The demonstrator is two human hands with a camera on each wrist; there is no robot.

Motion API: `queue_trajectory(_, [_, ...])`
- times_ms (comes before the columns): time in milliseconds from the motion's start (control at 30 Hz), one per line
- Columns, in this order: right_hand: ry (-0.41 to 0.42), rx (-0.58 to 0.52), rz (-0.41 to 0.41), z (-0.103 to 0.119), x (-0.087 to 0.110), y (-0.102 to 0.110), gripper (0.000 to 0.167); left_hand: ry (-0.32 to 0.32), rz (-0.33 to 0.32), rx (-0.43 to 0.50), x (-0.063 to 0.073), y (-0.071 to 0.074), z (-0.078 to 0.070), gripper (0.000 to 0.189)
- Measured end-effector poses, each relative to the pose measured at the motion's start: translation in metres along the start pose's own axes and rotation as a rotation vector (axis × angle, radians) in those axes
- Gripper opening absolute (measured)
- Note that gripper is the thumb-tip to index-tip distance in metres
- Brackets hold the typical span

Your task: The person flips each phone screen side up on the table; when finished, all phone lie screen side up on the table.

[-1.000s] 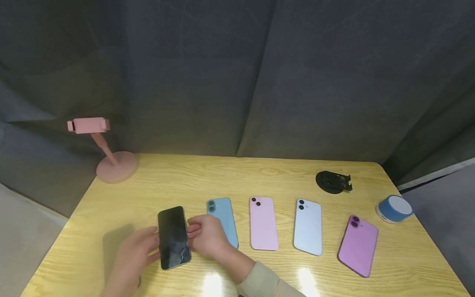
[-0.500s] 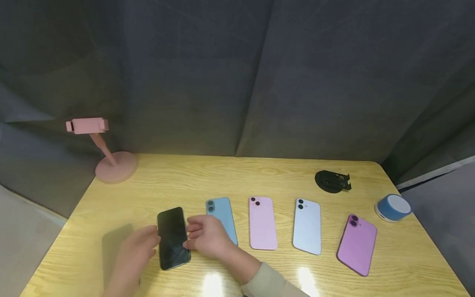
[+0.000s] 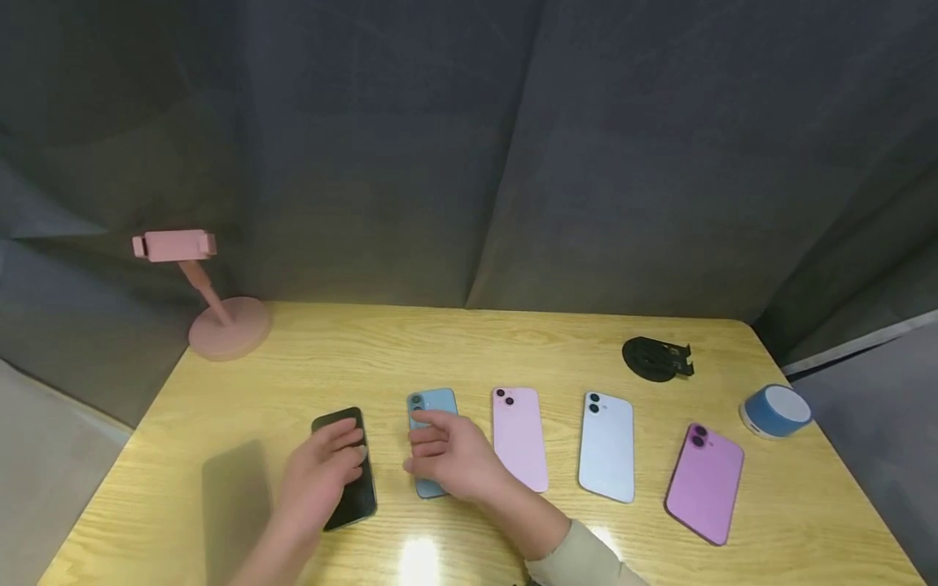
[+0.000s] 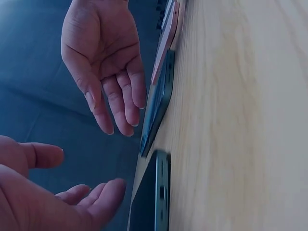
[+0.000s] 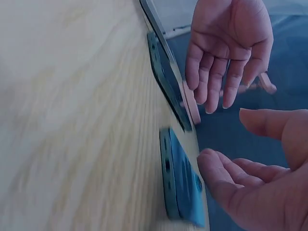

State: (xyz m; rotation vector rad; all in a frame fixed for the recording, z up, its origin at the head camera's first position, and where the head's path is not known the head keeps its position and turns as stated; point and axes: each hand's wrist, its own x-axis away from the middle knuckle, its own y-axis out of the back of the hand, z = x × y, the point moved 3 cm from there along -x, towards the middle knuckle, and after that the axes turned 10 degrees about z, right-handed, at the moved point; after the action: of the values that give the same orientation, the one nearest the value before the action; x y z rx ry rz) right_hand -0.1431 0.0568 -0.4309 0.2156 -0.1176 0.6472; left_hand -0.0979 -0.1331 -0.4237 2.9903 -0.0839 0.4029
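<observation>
A black-screened smartphone (image 3: 357, 498) lies face up on the wooden table. My left hand (image 3: 317, 476) hovers over it, fingers loosely bent and holding nothing. Beside it is a blue smartphone (image 3: 443, 399), back up with its cameras at the far end. My right hand (image 3: 460, 457) is above that one, partly covering it in the head view, with thumb and fingers apart. From the side, in the right wrist view, the blue phone (image 5: 182, 180) lies flat below the right hand (image 5: 255, 180). The left wrist view shows the left hand (image 4: 62, 204) raised over the black phone (image 4: 162, 192).
To the right lie a pink phone (image 3: 520, 439), a pale blue phone (image 3: 608, 448) and a purple phone (image 3: 707, 486), backs up. A pink phone stand (image 3: 230, 328) stands back left. A folded black stand (image 3: 655, 358) and a blue-and-white cylinder (image 3: 778, 411) are at right.
Both hands have come away from the black phone's sides. The left moved right, over the black phone; the right moved right, over the blue phone. The phones stayed put.
</observation>
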Motion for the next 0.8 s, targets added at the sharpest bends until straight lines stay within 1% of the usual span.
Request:
queue_trajectory(100, [-0.004, 0.027, -0.045, -0.002, 0.005, 0.010, 0.064, -0.015, 0.039, 0.079, -0.004, -0.009, -0.002, 0.052])
queue_trajectory(200, [-0.015, 0.026, -0.087, -0.004, 0.010, 0.018, 0.066, -0.021, 0.074, 0.120, -0.009, -0.017, -0.003, 0.053])
queue_trajectory(333, [-0.031, 0.028, -0.133, -0.006, 0.015, 0.029, 0.066, -0.028, 0.114, 0.135, -0.016, -0.027, -0.003, 0.055])
queue_trajectory(433, [-0.037, 0.046, -0.156, -0.010, 0.014, 0.035, 0.066, -0.017, 0.122, 0.134, -0.020, -0.032, -0.002, 0.057])
queue_trajectory(600, [-0.041, 0.061, -0.150, -0.014, 0.010, 0.038, 0.066, 0.020, 0.128, 0.137, -0.026, -0.039, 0.002, 0.061])
queue_trajectory(700, [-0.055, 0.051, -0.134, -0.014, 0.008, 0.038, 0.066, 0.019, 0.136, 0.140, -0.029, -0.043, 0.005, 0.063])
queue_trajectory(800, [-0.071, 0.017, -0.127, -0.015, 0.007, 0.038, 0.066, 0.017, 0.143, 0.152, -0.030, -0.045, 0.007, 0.066])
